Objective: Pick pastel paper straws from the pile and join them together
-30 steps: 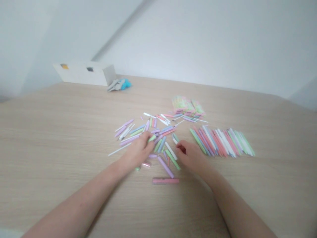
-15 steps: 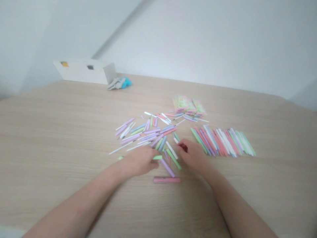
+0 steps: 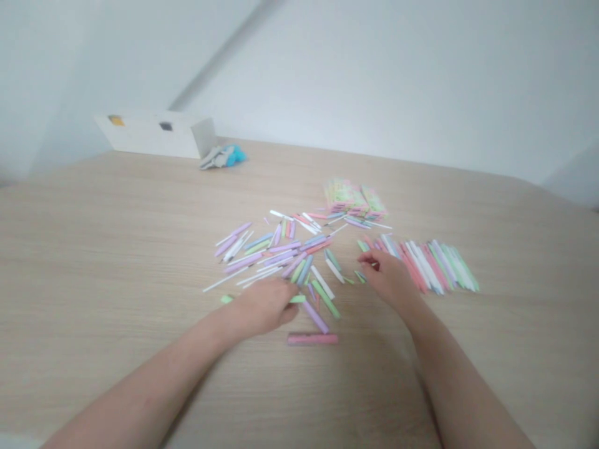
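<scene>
Faintly, in the head view, green-and-pink print shows on the stacked packets, too blurred to read. The pale wood-grain tabletop meets a whitish wall along its far edge; near its far left corner stands a white box bearing an orange patch and a dark one, a crumpled grey-and-blue thing just beside it. Loose pastel pen-like pieces lie scattered mid-tabletop, a pink piece closest to the near edge, and a slanted row lies towards the right edge. The left hand pinches a green stick, much where it was half a second ago. The right hand has shifted rightward over the row's left end, baring a white piece; its fingers are curled, and I cannot tell whether they hold anything.
</scene>
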Demonstrator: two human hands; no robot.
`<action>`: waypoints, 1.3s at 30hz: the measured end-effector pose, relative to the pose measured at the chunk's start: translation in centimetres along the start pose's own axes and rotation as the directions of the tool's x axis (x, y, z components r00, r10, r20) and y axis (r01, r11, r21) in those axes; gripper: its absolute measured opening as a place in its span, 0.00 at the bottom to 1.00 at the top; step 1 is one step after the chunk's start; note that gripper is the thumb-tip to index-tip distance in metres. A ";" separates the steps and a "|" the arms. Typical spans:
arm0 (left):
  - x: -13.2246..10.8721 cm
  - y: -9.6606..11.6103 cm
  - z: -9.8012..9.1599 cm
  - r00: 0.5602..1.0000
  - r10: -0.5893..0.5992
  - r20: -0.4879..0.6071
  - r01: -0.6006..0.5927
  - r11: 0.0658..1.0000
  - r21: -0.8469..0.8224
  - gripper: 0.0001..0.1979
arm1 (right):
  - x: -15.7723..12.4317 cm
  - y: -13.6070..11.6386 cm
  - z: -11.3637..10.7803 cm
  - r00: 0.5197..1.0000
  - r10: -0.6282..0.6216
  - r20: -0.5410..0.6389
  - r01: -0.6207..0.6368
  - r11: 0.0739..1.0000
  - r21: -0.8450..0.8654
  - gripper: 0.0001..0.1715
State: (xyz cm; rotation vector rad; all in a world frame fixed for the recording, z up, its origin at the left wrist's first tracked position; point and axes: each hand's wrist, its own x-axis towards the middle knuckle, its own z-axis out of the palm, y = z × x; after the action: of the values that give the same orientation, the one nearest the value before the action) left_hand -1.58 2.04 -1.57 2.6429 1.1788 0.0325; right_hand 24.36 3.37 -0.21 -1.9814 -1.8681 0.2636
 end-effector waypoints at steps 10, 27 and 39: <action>0.4 -0.5 -0.3 0.985 -0.098 -0.144 0.071 0.982 -0.177 0.10 | -0.3 -0.3 0.5 0.980 -0.079 0.184 0.099 0.990 -0.099 0.12; 0.3 0.3 -1.3 0.979 0.107 -0.176 -0.201 0.683 -0.702 0.10 | -1.3 -1.6 1.3 0.988 -0.140 0.063 0.143 0.989 -0.036 0.05; 0.1 0.5 -1.4 0.986 -0.008 -0.167 -0.126 0.623 -0.772 0.10 | -3.5 -4.8 0.4 0.877 -0.351 0.328 -0.037 0.630 0.776 0.05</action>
State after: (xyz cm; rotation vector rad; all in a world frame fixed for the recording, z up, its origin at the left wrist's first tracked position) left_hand -1.31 2.15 -0.16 1.8909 0.8265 0.6339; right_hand 19.56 0.09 0.96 -1.1840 -1.7128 1.3338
